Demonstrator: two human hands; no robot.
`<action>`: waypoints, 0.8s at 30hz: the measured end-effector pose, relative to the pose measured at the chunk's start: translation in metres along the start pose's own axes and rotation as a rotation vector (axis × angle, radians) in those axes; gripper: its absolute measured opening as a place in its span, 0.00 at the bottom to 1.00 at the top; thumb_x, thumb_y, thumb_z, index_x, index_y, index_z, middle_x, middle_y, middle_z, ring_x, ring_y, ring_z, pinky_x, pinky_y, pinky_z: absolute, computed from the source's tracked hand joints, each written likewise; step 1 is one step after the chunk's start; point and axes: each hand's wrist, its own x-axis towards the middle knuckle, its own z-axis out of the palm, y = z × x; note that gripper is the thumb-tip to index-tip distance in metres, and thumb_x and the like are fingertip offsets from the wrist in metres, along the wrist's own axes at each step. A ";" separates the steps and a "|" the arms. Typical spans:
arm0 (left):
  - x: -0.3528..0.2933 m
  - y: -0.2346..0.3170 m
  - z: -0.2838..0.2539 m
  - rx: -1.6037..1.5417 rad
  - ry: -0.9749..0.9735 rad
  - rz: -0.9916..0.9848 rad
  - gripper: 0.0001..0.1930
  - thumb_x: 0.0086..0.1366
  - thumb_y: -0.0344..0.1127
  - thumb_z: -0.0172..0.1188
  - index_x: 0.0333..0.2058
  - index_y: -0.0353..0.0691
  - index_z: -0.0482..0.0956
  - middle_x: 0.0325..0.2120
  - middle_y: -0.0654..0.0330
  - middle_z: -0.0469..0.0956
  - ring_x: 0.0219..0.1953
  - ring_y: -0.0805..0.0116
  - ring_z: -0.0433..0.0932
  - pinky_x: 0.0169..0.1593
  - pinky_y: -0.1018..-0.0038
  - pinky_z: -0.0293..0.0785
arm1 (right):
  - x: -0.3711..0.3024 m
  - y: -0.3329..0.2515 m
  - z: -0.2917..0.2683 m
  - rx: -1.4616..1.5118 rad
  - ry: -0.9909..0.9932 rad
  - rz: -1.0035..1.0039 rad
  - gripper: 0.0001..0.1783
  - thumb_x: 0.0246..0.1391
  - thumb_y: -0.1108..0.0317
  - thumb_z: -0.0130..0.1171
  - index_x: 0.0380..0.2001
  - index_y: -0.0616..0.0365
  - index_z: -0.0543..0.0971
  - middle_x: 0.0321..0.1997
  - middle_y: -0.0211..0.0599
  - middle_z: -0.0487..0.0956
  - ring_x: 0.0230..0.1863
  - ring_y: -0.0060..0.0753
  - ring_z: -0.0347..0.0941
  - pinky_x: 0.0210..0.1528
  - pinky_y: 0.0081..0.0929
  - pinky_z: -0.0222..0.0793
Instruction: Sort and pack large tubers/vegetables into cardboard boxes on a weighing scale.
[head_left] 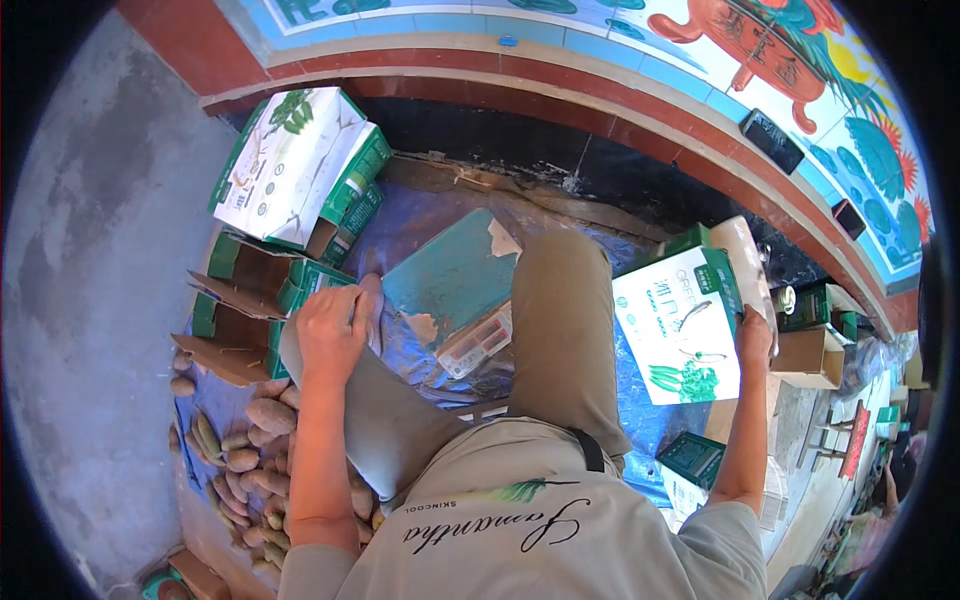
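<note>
My right hand (757, 335) grips the outer edge of a white and green cardboard box (670, 310) with leafy vegetables printed on it. The box is held tilted beside my right knee. My left hand (332, 325) is above my left knee, its fingers curled down; what they close on, if anything, is hidden. Close by it stand open green and brown cardboard boxes (240, 345) with their flaps out. A brownish, rounded thing (372, 298) shows just beside that hand, too unclear to name.
Many potatoes (262, 480) lie loose at the lower left. A teal board (455, 275) rests on a blue sheet (380, 225) between my legs. Another white and green box (285, 165) stands at the upper left. An open box (808, 355) and phones (772, 140) are at the right.
</note>
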 end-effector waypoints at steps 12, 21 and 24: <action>-0.003 -0.005 -0.005 -0.003 0.077 0.002 0.05 0.49 0.25 0.63 0.23 0.38 0.74 0.17 0.56 0.73 0.21 0.59 0.73 0.27 0.67 0.68 | 0.036 -0.163 -0.096 0.438 0.219 -0.363 0.05 0.45 0.71 0.56 0.29 0.57 0.75 0.27 0.44 0.75 0.31 0.50 0.73 0.32 0.41 0.68; -0.007 -0.011 -0.008 -0.036 0.107 -0.020 0.04 0.50 0.26 0.62 0.23 0.37 0.75 0.17 0.57 0.73 0.21 0.60 0.73 0.27 0.67 0.68 | 0.074 -0.304 -0.128 0.448 0.432 -0.784 0.05 0.41 0.74 0.51 0.26 0.55 0.72 0.25 0.40 0.73 0.31 0.44 0.72 0.32 0.38 0.67; -0.010 -0.011 -0.012 -0.027 0.111 -0.048 0.04 0.50 0.26 0.62 0.22 0.37 0.75 0.18 0.57 0.74 0.22 0.60 0.73 0.27 0.67 0.69 | 0.075 -0.355 -0.132 0.478 0.498 -0.917 0.04 0.40 0.73 0.51 0.24 0.54 0.72 0.24 0.36 0.72 0.30 0.40 0.72 0.32 0.35 0.67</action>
